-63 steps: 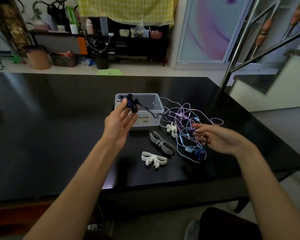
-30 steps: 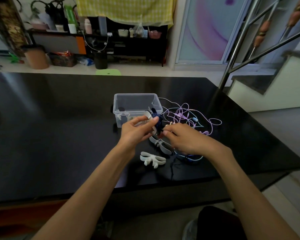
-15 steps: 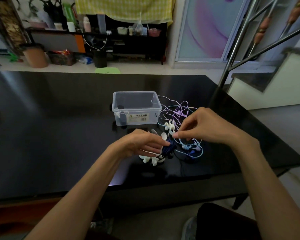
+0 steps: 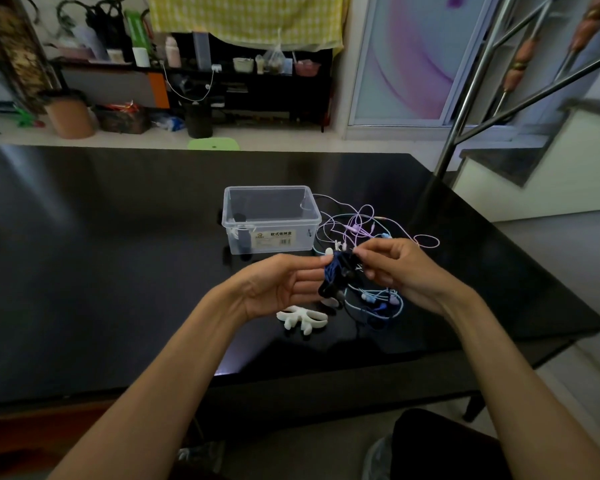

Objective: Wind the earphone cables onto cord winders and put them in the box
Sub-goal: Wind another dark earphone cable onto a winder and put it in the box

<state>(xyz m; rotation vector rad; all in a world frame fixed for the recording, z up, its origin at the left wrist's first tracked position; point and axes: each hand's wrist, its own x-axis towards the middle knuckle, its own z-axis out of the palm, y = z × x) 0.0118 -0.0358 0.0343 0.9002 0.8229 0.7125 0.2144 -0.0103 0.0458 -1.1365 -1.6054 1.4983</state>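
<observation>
Black tabletop (image 4: 118, 271) fills the middle of the frame, and the clear box (image 4: 270, 220) at its centre looks almost empty. Left hand (image 4: 284, 285) and right hand (image 4: 395, 268) both hold the dark blue cable (image 4: 335, 273), partly wound. Pale cables (image 4: 364, 230) and a white winder (image 4: 303, 317) wait, so I judge most work remains.
</observation>
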